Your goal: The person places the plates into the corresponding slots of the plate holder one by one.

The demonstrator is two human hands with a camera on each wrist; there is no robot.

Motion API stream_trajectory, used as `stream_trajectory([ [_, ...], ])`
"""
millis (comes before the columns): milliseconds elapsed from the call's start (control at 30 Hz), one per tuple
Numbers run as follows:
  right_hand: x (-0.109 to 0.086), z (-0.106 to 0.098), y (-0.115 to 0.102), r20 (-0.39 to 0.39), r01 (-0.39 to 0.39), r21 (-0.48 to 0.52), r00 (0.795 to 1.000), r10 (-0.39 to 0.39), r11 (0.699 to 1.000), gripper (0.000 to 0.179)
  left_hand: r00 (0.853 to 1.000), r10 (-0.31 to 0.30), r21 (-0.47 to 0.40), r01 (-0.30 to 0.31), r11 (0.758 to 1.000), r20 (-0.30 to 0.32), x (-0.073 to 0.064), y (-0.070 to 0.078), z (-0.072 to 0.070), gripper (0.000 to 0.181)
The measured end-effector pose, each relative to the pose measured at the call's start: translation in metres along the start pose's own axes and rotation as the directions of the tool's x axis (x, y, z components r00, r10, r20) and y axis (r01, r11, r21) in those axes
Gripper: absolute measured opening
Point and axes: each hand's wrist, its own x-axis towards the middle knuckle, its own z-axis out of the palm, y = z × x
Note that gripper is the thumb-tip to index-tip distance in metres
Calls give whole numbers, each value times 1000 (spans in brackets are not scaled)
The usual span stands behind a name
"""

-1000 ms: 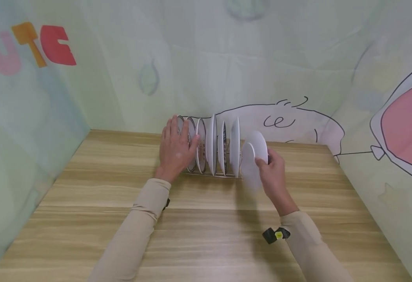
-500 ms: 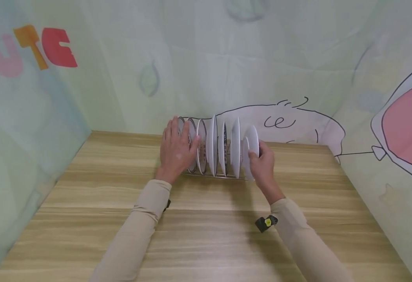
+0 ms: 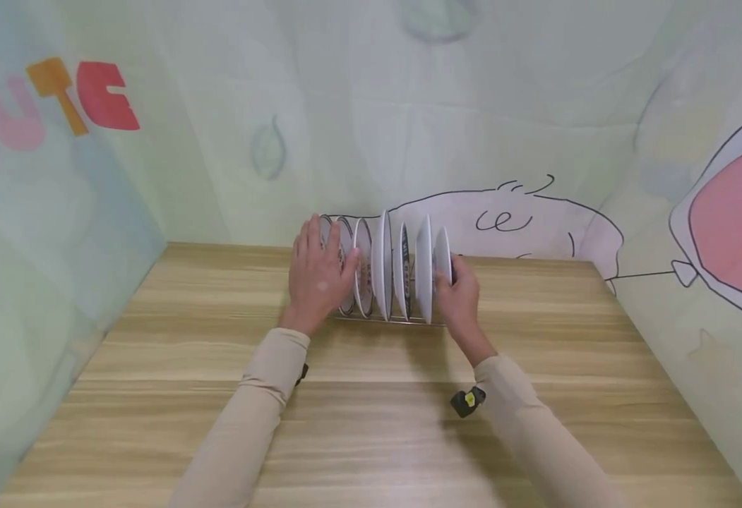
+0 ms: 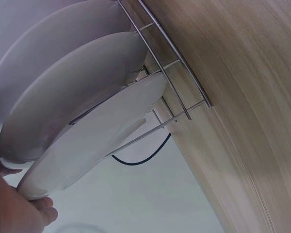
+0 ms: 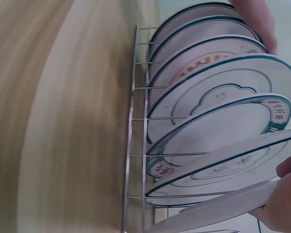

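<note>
A wire dish rack [image 5: 128, 160] holds several white plates on edge, some with green rims and printed patterns. My right hand [image 3: 459, 293] pinches the rightmost white plate [image 3: 443, 250] between thumb and fingers. In the right wrist view this small plate [image 5: 228, 208] leans at the rack's end, its lower edge at the wires. My left hand [image 3: 320, 271] rests against the plates at the left end, fingers mostly straight, thumb near the third plate [image 3: 362, 300]. The left wrist view shows its fingertips at the rim of a white plate [image 4: 94, 138].
The rack stands on a wood-grain table [image 3: 371, 430] close to a printed cloth backdrop [image 3: 218, 141]. Cloth also hangs at both sides. Each wrist wears a small black device [image 3: 468, 401].
My right hand has moved left with the plate, bringing it from beside the rack to the slot next to the other plates. The plate has turned edge-on. My left hand stays put.
</note>
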Motion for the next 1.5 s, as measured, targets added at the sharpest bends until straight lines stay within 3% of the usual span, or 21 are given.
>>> stream_trajectory([
  [133, -4, 3, 1, -6, 45, -32, 999, -45, 998, 38, 1000, -4, 2, 4, 1000, 5, 0, -1, 0, 63],
  [300, -4, -3, 4, 49, 17, -19, 999, -16, 1000, 37, 1000, 0, 3, 0, 1000, 9, -1, -1, 0, 62],
  [467, 6, -24, 6, 48, -37, 158, 998, 29, 987, 41, 1000, 0, 4, 0, 1000, 10, -1, 0, -2, 63],
  [533, 14, -34, 8, 24, -24, 165, 1000, 21, 986, 42, 1000, -2, 7, 2, 1000, 10, 0, -1, -3, 63],
  [633, 29, -45, 19, 45, -5, 25, 999, 3, 1000, 44, 1000, -9, 9, 8, 1000, 11, 0, -1, -4, 63],
  [700, 39, -51, 30, 115, -5, -112, 993, 18, 994, 47, 1000, -13, 3, 13, 1000, 14, -1, -1, -5, 63],
  [800, 51, -56, 48, 266, 7, -273, 962, 69, 962, 51, 999, -20, -6, 20, 1000, 29, -2, 0, -4, 63],
  [867, 57, -57, 58, 340, 19, -319, 936, 96, 948, 51, 999, -20, -9, 20, 1000, 37, -2, 1, -4, 63],
  [1000, 65, -55, 67, 384, 65, -320, 921, 66, 945, 46, 999, -17, 5, 17, 1000, 27, -1, 1, -4, 64],
  [1133, 66, -56, 66, 387, 57, -291, 920, 63, 955, 44, 1000, -14, 8, 14, 1000, 12, -1, 1, -5, 64],
  [1500, 66, -62, 69, 397, 22, -272, 913, 91, 962, 46, 998, -27, -4, 27, 1000, 55, -1, 4, -4, 65],
])
